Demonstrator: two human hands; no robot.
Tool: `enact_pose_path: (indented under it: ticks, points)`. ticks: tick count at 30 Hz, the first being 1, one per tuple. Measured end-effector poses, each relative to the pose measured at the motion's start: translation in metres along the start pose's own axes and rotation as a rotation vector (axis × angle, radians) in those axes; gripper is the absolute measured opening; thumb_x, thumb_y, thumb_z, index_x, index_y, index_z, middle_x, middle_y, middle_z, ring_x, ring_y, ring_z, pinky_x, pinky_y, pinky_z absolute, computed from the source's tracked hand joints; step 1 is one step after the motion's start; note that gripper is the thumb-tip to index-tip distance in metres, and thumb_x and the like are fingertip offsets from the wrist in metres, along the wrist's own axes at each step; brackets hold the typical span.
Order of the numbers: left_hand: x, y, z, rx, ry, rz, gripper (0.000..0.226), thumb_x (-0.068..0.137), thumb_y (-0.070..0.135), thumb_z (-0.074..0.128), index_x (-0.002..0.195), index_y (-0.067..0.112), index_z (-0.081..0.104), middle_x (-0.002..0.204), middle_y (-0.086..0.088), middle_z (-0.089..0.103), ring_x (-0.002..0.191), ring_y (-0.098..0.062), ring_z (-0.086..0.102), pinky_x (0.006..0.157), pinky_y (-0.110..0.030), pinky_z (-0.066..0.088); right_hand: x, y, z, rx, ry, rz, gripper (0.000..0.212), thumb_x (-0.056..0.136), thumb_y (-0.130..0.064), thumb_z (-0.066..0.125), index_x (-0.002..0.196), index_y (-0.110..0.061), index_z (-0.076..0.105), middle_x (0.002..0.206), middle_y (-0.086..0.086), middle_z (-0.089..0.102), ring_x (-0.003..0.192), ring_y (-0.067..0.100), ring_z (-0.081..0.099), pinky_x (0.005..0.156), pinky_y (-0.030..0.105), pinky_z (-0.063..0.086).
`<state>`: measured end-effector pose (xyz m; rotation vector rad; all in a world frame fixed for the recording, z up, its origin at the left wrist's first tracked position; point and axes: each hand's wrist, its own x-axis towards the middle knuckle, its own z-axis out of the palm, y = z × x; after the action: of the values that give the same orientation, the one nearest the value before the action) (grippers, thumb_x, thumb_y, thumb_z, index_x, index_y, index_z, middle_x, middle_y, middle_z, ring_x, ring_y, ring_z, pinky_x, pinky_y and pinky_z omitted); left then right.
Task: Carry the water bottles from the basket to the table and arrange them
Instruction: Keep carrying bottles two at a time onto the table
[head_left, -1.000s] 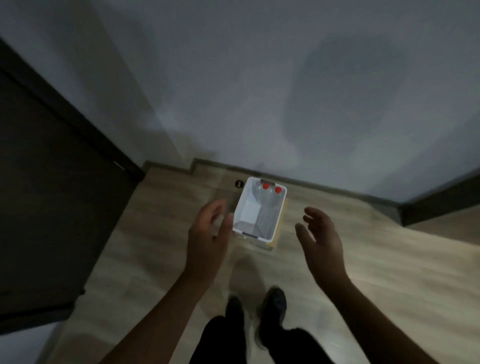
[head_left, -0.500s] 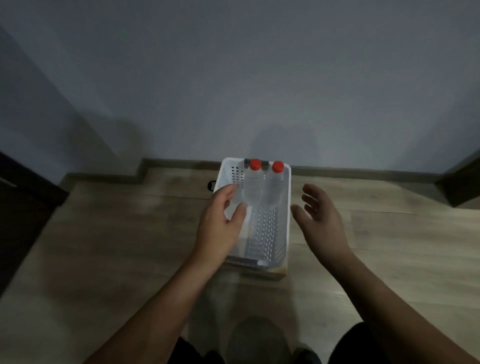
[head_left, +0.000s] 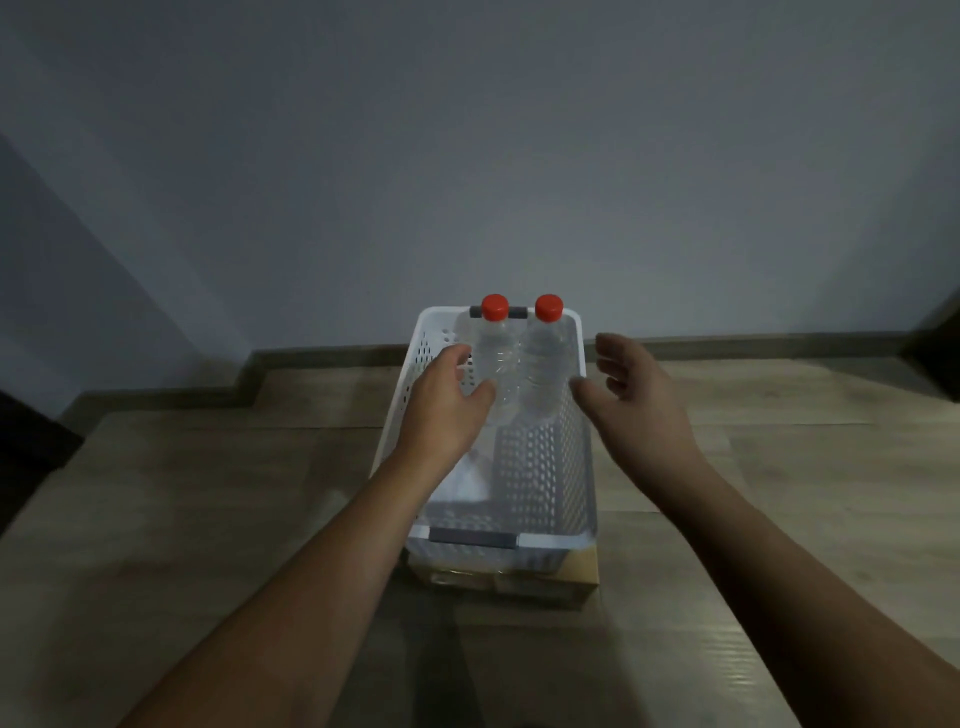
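Fingers spread, two bottles upright in basket

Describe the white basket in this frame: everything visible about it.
The white basket looks like plastic, rectangular, with perforated walls and floor and a grey handle bar at each short end. It sits upright on a flat cardboard box on the wooden floor, near the wall. Two clear bottles with red caps stand at its far end. The left hand reaches in over its left rim; contact is unclear.
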<state>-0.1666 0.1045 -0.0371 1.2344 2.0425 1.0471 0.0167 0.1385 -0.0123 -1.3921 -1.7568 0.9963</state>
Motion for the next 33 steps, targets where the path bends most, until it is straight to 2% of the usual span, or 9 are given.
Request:
enact_pose_path:
  ticks: [4,8,14,18,20,23,25,31,33]
  points:
    - [0.017,-0.001,0.009,-0.01,-0.014,-0.04,0.043,0.097,0.025,0.067,0.137,0.019,0.053,0.115,0.01,0.055,0.103,-0.009,0.056,0.083,-0.028,0.043,-0.003,0.003,0.007,-0.012,-0.032,-0.035,0.056,0.092,-0.026,0.068,0.145,-0.02,0.048,0.144,0.0,0.056,0.13,0.016,0.053,0.102,0.031,0.043]
    - [0.047,-0.015,0.027,-0.039,-0.058,-0.115,0.039,0.087,0.024,0.076,0.121,0.025,0.056,0.105,0.011,0.065,0.094,-0.011,0.067,0.069,-0.026,0.052,0.006,0.012,0.007,-0.003,-0.047,0.007,0.057,0.094,-0.026,0.067,0.146,-0.021,0.046,0.148,-0.001,0.053,0.135,0.017,0.05,0.102,0.034,0.043]
    - [0.089,-0.038,0.054,-0.073,-0.037,-0.161,0.067,0.071,0.028,0.085,0.132,0.022,0.058,0.113,0.001,0.073,0.102,-0.021,0.071,0.092,-0.048,0.059,0.027,0.025,0.011,-0.034,-0.068,-0.002,0.059,0.093,-0.025,0.067,0.147,-0.018,0.046,0.147,0.0,0.054,0.132,0.015,0.053,0.102,0.033,0.045]
    - [0.084,-0.029,0.052,-0.062,0.001,-0.157,0.049,0.081,0.025,0.084,0.125,0.023,0.062,0.115,0.001,0.072,0.109,-0.023,0.069,0.096,-0.044,0.057,0.041,0.028,0.018,-0.07,-0.094,-0.036,0.051,0.092,-0.019,0.067,0.14,-0.016,0.052,0.125,-0.006,0.06,0.105,0.001,0.05,0.073,0.003,0.038]
    - [0.073,-0.028,0.044,-0.066,0.014,-0.141,0.044,0.082,0.023,0.084,0.12,0.026,0.062,0.11,0.006,0.07,0.108,-0.021,0.068,0.089,-0.035,0.056,0.05,0.027,0.024,-0.117,-0.106,-0.03,0.04,0.091,-0.018,0.068,0.13,-0.018,0.058,0.109,-0.009,0.057,0.09,0.0,0.052,0.064,0.001,0.04]
    - [0.049,-0.024,0.018,-0.046,0.102,-0.096,0.047,0.081,0.027,0.085,0.122,0.022,0.062,0.113,0.005,0.07,0.105,-0.018,0.069,0.081,-0.028,0.056,0.064,0.026,0.04,-0.234,-0.093,-0.038,0.038,0.085,-0.022,0.07,0.12,-0.013,0.061,0.113,0.005,0.066,0.103,0.022,0.064,0.087,0.029,0.052]
    - [0.03,-0.019,0.0,-0.089,0.141,-0.091,0.053,0.08,0.029,0.086,0.126,0.023,0.061,0.115,0.006,0.071,0.103,-0.012,0.069,0.08,-0.024,0.056,0.073,0.028,0.052,-0.358,-0.114,-0.047,0.052,0.083,-0.028,0.071,0.13,-0.011,0.055,0.125,0.011,0.063,0.118,0.03,0.057,0.102,0.045,0.047]
    - [-0.003,-0.014,-0.033,-0.273,0.184,-0.098,0.054,0.079,0.029,0.086,0.125,0.036,0.059,0.113,0.018,0.069,0.097,0.004,0.069,0.071,-0.011,0.053,0.094,0.029,0.075,-0.731,-0.043,-0.036,0.078,0.08,-0.048,0.071,0.14,-0.006,0.043,0.14,0.02,0.049,0.134,0.04,0.038,0.117,0.048,0.017]
    - [-0.002,-0.012,-0.04,-0.275,0.165,-0.084,0.055,0.078,0.029,0.087,0.126,0.035,0.06,0.114,0.017,0.071,0.099,0.001,0.07,0.077,-0.015,0.054,0.098,0.028,0.076,-0.75,-0.035,-0.025,0.08,0.079,-0.05,0.073,0.14,-0.008,0.041,0.14,0.019,0.047,0.134,0.04,0.036,0.116,0.048,0.018]
